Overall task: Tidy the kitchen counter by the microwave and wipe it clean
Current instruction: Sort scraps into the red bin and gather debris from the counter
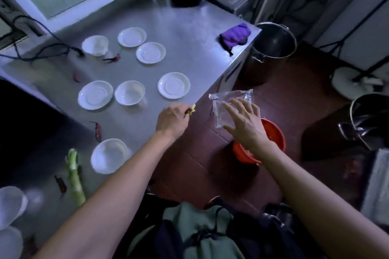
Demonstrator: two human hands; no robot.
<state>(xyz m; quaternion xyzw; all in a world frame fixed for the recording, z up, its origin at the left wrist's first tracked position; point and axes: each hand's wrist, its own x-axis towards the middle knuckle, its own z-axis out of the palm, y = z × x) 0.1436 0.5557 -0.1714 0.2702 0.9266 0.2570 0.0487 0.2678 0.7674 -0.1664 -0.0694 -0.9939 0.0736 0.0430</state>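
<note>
Fingers of my left hand [171,119] were curled at the tabletop's [189,33] near edge, pinching a small yellow scrap [192,109] and what looked like a dried red chilli [187,111]; I judged I was carrying these bits off the surface so it could be wiped. Just to the right of it, my right hand [245,125] was spread with straight fingers out past the edge, over the floor, touching a clear plastic bag [230,107]. I could not tell whether that hand truly gripped the bag or only steadied it. It seemed to be held there to take the scraps, and nothing could be made out inside it. Directly under that hand sat an orange bucket [273,139] on the floor; its contents were too dim to name.

Beyond my left hand lay white plates [173,85] and bowls [129,92], scattered apart and all looking empty, with more chillies [97,131] among them. A green vegetable stalk [74,176] lay back toward my left elbow. Far ahead of my right hand, near the tabletop's corner, a purple cloth [235,34] sat bunched, probably kept for wiping. Past that corner a dark metal pot [273,42] stood on the floor, and it looked empty.
</note>
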